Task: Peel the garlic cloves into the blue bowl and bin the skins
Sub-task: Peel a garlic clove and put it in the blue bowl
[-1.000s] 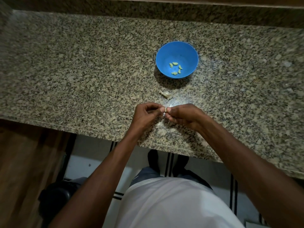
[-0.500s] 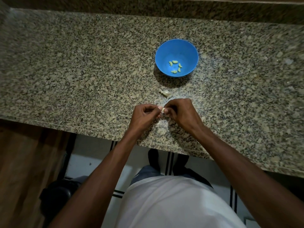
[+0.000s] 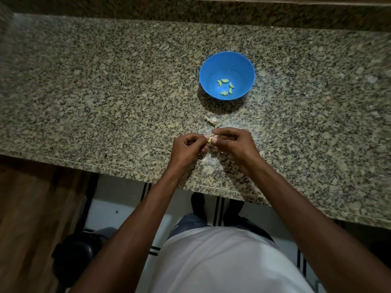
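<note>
A blue bowl [image 3: 226,62] stands on the granite counter with several peeled pale cloves [image 3: 225,87] in its bottom. Between the bowl and my hands lies a small unpeeled piece of garlic [image 3: 213,121]. My left hand [image 3: 186,148] and my right hand [image 3: 233,144] meet fingertip to fingertip just above the counter's front part. Both pinch one small garlic clove [image 3: 210,139], pale with skin on it, mostly hidden by the fingers.
The speckled granite counter [image 3: 105,92] runs left to right, its front edge just under my wrists. A dark round bin [image 3: 74,254] sits on the floor at the lower left, beside a wooden cabinet front [image 3: 27,218].
My right hand has turned and lifted its fingers over the clove. Both hands stay together at the same spot; the view has shifted slightly.
</note>
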A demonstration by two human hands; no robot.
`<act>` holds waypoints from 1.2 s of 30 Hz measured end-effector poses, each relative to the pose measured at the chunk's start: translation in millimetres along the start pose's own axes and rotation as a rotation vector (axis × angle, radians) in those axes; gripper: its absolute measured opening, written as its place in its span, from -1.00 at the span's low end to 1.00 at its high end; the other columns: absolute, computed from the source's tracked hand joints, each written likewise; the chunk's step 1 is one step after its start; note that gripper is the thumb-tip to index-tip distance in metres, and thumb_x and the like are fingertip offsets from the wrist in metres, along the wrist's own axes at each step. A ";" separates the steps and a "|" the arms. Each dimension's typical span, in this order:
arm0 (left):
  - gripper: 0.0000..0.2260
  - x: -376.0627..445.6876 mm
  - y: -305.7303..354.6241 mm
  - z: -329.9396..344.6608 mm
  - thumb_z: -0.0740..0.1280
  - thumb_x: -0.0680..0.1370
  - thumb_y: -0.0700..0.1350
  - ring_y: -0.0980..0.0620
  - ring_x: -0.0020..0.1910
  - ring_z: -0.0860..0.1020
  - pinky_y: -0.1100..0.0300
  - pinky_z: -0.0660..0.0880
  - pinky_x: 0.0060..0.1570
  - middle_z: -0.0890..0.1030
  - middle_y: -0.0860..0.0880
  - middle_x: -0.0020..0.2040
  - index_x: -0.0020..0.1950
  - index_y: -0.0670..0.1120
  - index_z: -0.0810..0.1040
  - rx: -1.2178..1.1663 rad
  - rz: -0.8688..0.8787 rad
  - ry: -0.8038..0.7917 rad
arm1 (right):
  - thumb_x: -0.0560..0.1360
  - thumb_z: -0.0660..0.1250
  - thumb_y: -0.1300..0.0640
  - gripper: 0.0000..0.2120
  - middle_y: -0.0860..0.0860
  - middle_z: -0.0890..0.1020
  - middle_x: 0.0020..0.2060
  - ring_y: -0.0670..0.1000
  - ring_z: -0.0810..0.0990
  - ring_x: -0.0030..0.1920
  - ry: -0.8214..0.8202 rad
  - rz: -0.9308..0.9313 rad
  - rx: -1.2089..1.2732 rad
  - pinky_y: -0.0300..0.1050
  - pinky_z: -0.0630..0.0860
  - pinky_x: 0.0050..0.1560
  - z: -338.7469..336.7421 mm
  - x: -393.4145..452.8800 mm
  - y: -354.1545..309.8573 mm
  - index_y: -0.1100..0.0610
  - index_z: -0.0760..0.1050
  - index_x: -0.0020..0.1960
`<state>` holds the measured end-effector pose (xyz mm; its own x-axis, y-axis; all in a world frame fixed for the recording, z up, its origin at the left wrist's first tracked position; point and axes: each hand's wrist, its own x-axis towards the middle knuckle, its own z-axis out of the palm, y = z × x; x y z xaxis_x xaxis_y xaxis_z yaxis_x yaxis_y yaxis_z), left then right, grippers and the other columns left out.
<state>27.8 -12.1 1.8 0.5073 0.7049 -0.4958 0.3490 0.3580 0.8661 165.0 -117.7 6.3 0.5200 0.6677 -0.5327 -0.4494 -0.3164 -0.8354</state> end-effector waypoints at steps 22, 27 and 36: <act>-0.81 -4.4 -5.5 25.3 0.37 0.68 -0.03 0.18 -0.23 0.67 0.30 0.58 -0.25 0.70 0.02 -0.18 0.07 -0.15 0.65 0.311 0.238 0.155 | 0.52 0.50 0.35 -0.77 0.19 0.76 -0.02 0.08 0.78 -0.06 0.104 0.130 0.324 -0.16 0.70 -0.04 12.6 -2.8 6.8 0.34 0.65 0.17; -0.81 -5.4 -5.9 31.4 0.35 0.69 0.01 0.07 -0.15 0.69 0.12 0.67 -0.20 0.70 0.00 -0.14 0.10 -0.11 0.62 0.344 0.251 0.180 | 0.49 0.53 0.34 -0.72 0.19 0.76 0.03 0.09 0.78 -0.02 0.113 0.178 0.431 -0.12 0.72 0.01 15.4 -3.8 8.4 0.32 0.64 0.19; -0.82 -9.0 -6.6 32.2 0.37 0.67 0.00 0.10 -0.16 0.70 0.17 0.66 -0.22 0.70 0.01 -0.13 0.07 -0.11 0.62 0.365 0.261 0.223 | 0.55 0.51 0.27 -0.81 0.18 0.77 -0.05 0.10 0.78 -0.05 0.066 0.124 0.125 0.04 0.72 0.06 2.3 0.5 11.7 0.27 0.67 0.16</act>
<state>46.3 -40.5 -1.5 0.4475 0.8703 -0.2055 0.5062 -0.0571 0.8605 158.3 -119.5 -3.4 0.4998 0.5817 -0.6418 -0.5978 -0.3045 -0.7416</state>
